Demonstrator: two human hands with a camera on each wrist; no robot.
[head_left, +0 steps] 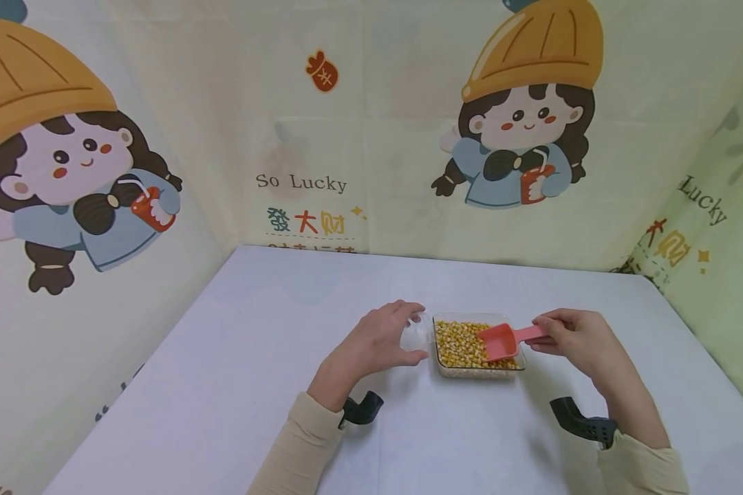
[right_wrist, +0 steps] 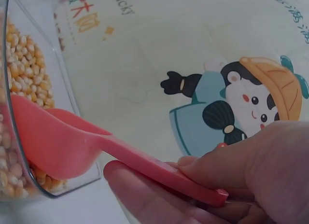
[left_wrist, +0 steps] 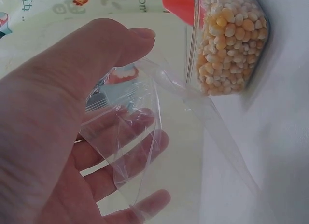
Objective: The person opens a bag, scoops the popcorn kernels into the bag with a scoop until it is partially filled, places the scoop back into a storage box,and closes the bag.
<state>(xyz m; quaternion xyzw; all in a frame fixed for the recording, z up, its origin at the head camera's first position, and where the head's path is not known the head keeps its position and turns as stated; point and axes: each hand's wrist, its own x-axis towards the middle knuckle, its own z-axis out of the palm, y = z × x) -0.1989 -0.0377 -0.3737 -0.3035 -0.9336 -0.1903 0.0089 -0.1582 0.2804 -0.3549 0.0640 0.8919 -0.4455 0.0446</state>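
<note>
Scoop [head_left: 500, 342] across container rim [head_left: 470, 369], perhaps touching, table [head_left: 223, 385] around

"So Lucky" [head_left: 301, 182] is standing in dark letters on the pale cloth [head_left: 402, 137] behind the table [head_left: 285, 309], with "發大财" [head_left: 306, 221] running beneath it in green, red and yellow, over a line of characters disappearing at the table's far edge. On the right-hand cloth [head_left: 739, 268], "Lucky" [head_left: 702, 201] is slanting above "大财" [head_left: 673, 247], while a printed red pouch [head_left: 323, 72] is bearing a sign too small to read.
</note>
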